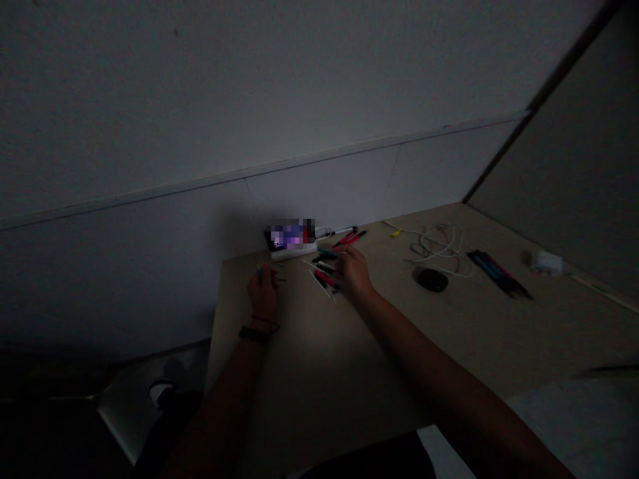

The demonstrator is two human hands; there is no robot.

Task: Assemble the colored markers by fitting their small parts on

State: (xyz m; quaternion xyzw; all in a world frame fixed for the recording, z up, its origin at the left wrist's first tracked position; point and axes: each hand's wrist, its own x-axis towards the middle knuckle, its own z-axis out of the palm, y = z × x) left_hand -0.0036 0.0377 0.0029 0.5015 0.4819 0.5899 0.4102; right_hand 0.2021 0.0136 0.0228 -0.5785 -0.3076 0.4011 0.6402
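My left hand (263,294), with a dark band at its wrist, is closed near the table's left edge. A small blue pen part (259,270) pokes up from its fingers. To the right, my right hand (354,273) pinches a blue pen barrel (327,253) that points left toward the phone stand. Pen parts lie beside and under that hand: a red barrel (325,277), dark pieces and thin white refills (319,283). Dim light and blur hide the exact shape of what the fingers grip.
A lit phone (284,238) leans on a white stand (294,253) by the wall. Red and black pens (349,238) lie behind my right hand. Farther right are a black mouse (432,280), a tangled white cable (444,249), a row of dark pens (499,274) and a white adapter (546,262).
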